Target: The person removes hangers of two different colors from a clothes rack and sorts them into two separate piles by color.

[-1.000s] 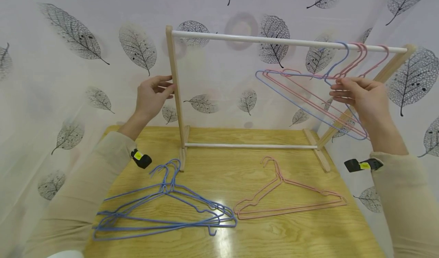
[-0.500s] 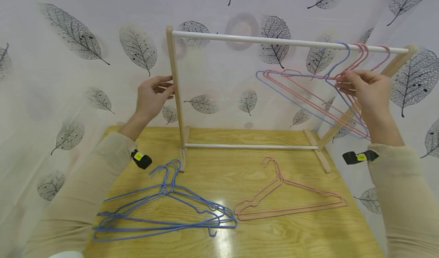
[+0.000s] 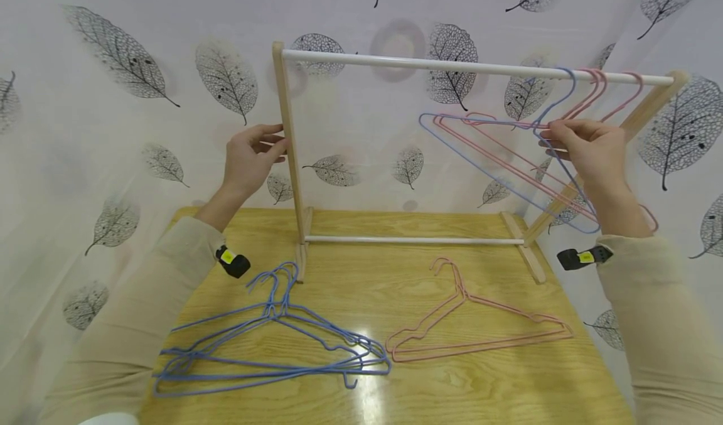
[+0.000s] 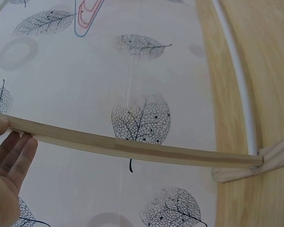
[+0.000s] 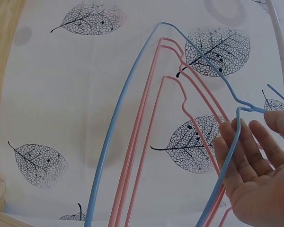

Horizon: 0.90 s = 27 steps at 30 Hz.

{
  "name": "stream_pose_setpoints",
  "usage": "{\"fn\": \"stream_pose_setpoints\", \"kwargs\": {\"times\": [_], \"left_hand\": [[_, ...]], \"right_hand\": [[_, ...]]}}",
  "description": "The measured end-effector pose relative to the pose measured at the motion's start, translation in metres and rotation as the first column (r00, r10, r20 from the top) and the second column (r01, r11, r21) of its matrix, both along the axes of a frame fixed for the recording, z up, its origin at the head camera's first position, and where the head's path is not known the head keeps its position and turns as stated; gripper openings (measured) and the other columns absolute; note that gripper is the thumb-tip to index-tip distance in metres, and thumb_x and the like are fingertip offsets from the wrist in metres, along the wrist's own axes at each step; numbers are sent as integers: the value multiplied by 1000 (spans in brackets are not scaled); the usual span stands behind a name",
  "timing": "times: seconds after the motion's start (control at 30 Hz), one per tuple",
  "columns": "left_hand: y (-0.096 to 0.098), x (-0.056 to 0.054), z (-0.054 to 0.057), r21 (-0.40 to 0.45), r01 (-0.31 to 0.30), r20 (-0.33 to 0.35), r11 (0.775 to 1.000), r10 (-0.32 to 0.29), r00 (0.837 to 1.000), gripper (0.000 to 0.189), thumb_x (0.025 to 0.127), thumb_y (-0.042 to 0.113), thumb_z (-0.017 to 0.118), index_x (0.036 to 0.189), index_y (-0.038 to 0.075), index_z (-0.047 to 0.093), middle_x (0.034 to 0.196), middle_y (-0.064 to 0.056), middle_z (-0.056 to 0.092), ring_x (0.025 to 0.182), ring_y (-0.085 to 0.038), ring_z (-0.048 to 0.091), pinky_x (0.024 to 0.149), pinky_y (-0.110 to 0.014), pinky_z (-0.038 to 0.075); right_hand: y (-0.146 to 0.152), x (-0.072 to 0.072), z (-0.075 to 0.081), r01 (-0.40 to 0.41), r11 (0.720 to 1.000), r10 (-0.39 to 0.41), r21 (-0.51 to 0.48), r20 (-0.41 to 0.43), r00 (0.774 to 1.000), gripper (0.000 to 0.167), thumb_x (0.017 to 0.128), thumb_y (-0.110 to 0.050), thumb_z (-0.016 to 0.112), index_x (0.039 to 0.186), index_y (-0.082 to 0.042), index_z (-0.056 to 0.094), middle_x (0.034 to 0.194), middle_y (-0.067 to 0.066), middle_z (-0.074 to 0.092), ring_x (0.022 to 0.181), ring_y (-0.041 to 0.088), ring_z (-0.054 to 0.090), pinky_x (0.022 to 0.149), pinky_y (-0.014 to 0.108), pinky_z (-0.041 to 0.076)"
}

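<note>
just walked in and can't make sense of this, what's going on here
A person has both hands at a garment rack standing on a wooden table. The left hand grips the rack's left wooden upright. The right hand is at the neck of the hanging blue hanger; whether it pinches it is unclear. That hanger is hooked over the white top rail, beside hanging pink hangers. On the table lie a pile of blue hangers and, right of it, some loose pink hangers.

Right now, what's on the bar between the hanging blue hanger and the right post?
The head view shows pink hangers hooked on the white bar between the blue hanger and the right post.
</note>
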<state>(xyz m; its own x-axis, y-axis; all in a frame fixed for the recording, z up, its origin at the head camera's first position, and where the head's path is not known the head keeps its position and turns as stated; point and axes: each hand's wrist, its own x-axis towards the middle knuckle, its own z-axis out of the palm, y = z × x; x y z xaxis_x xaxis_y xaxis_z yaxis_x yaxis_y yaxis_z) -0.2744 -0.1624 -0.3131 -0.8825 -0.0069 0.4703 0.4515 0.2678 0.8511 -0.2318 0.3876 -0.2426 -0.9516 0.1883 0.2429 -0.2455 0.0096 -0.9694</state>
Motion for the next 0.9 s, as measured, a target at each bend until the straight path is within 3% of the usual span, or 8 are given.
{"fn": "stream_pose_setpoints", "kwargs": {"times": [0.13, 0.37, 0.63, 0.9], "left_hand": [[0, 0, 0, -6, -2, -2, 1000, 2, 1000, 32, 100, 7, 72, 130, -4, 71, 101, -4, 78, 78, 6, 73, 77, -14, 68], [1, 0, 1, 4, 0, 3, 1000, 0, 1000, 31, 100, 7, 72, 129, -4, 71, 97, 4, 77, 78, 5, 73, 77, -14, 68], [0, 2, -1, -23, -18, 13, 1000, 18, 1000, 32, 101, 8, 71, 131, -3, 71, 110, -20, 77, 79, 8, 72, 77, -13, 68], [1, 2, 0, -12, -11, 10, 1000, 11, 1000, 32, 100, 8, 72, 130, -3, 71, 104, -9, 78, 79, 6, 73, 77, -14, 68]], "right_hand": [[-3, -4, -4, -24, 999, 23, 24, 20, 1000, 23, 94, -18, 81, 110, -2, 80, 91, -2, 83, 78, 9, 81, 74, 17, 69], [-10, -11, -9, -73, 997, 72, 25, 40, 997, 18, 95, -17, 79, 110, -7, 80, 91, -1, 83, 80, 10, 81, 76, 19, 69], [-18, -18, -14, -81, 997, 81, 13, 3, 997, 16, 96, -15, 77, 109, -4, 80, 87, -1, 83, 76, 11, 81, 75, 20, 70], [-23, -19, -15, -35, 999, 35, 3, -31, 999, 14, 95, -14, 79, 105, -4, 80, 84, -1, 83, 71, 11, 80, 73, 19, 70]]}}
